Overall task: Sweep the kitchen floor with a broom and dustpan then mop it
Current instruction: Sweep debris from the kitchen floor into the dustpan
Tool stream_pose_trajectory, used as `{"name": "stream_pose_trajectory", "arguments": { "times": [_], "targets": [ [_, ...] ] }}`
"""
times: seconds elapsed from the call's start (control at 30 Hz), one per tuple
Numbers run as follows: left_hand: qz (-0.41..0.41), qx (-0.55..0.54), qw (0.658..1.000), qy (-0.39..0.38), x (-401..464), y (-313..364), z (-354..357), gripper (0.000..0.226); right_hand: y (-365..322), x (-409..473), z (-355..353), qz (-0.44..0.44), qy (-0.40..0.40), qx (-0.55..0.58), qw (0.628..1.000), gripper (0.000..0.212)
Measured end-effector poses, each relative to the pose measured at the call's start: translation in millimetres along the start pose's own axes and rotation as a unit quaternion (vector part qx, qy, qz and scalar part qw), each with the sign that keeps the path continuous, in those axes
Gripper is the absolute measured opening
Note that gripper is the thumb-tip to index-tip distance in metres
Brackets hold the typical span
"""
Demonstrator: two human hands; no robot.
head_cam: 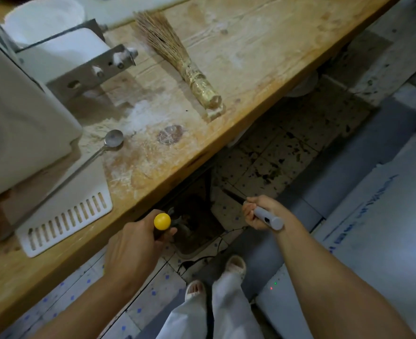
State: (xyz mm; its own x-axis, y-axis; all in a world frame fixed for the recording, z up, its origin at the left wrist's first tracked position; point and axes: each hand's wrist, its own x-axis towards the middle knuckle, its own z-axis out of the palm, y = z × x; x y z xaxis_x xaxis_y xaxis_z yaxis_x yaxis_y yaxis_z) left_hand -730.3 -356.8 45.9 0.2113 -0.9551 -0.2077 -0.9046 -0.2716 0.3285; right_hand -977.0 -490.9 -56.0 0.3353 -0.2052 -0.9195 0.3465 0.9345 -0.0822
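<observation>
Beside the floury wooden table's edge (pixel 202 152), our left hand (pixel 133 243) grips a yellow-capped handle (pixel 162 221), our right hand (pixel 255 212) a smooth grey handle (pixel 268 217) over speckled tile floor (pixel 275 152).

Head view — steeply down, close over hands.

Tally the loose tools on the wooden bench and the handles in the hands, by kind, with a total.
Whisk brooms on the bench: 1
Spoons on the bench: 1
Yellow-capped handles, gripped by the left hand: 1
Grey handles, gripped by the right hand: 1
Total: 4
</observation>
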Motion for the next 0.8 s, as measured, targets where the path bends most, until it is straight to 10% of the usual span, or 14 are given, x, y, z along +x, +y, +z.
{"name": "stream_pose_trajectory", "arguments": {
  "times": [0.8],
  "targets": [
    [0.010,-0.008,1.000,-0.029,94.1,108.1,13.2,0.018,-141.8,12.2,-58.5,-0.069,0.113,-0.037,0.991,0.035]
  ]
}}
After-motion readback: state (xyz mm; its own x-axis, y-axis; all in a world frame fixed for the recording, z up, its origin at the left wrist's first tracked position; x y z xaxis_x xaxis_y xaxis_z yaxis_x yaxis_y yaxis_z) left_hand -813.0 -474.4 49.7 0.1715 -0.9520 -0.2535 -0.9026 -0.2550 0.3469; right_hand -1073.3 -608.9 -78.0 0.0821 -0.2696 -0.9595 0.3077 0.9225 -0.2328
